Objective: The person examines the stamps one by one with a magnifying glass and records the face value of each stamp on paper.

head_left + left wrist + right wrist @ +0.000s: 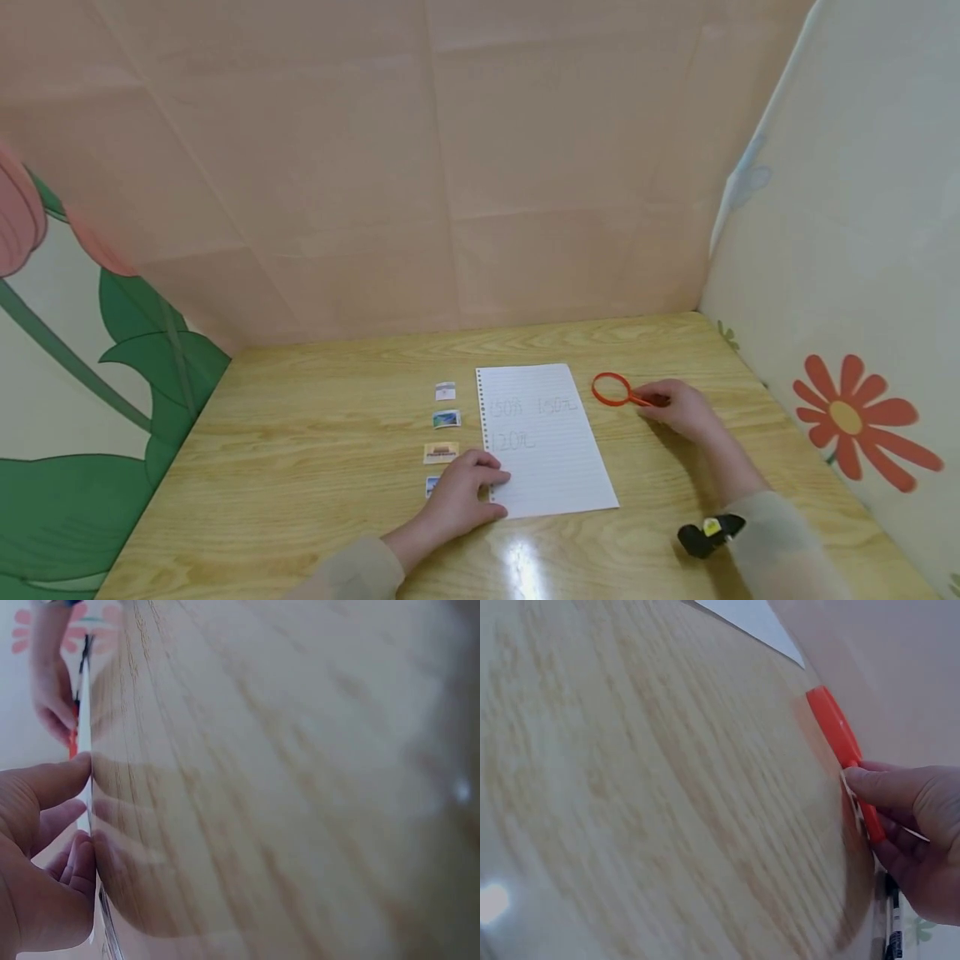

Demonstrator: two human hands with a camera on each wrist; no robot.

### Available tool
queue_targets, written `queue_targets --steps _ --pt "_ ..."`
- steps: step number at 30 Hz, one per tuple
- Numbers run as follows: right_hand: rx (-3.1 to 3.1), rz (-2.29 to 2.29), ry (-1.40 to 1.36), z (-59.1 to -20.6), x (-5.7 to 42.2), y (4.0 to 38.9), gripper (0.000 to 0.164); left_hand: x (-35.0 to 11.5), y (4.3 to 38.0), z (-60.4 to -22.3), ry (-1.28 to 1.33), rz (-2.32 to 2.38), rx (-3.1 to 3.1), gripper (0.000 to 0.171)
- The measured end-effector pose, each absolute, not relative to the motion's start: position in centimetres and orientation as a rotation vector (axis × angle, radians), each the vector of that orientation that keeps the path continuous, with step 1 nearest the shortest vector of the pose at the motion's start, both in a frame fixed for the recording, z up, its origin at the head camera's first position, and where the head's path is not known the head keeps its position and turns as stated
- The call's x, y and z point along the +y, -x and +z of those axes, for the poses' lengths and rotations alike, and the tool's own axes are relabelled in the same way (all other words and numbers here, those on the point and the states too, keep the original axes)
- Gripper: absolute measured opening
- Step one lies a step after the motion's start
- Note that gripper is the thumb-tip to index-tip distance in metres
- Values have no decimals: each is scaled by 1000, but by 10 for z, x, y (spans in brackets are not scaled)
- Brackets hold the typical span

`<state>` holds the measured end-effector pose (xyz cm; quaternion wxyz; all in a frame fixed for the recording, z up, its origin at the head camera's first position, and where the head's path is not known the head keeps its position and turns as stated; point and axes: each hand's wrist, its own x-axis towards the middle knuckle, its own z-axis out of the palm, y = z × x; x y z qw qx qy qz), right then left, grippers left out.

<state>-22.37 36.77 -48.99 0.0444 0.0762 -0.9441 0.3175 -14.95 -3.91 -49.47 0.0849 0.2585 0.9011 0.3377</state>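
A red magnifying glass is in my right hand, right of the paper. In the right wrist view, thumb and fingers pinch its handle, with the round frame low over the table. My left hand rests on the lower left edge of a lined sheet of paper, fingers spread and bent, gripping nothing. Handwritten numbers mark the sheet's upper half. Beside its punched edge runs a column of small stamp-like pictures: a pale one, a blue-green one, a yellowish one, and a blue one partly hidden by my left hand.
A black-and-white pen lies by my right hand in the right wrist view. The wooden table meets a pink sheet backdrop behind and a flower-printed wall at right. A black device sits at my right wrist.
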Motion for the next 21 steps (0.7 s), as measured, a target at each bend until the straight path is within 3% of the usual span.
queue_targets --steps 21 --pt "-2814 897 -146 -500 362 224 18 -39 151 -497 -793 975 2703 47"
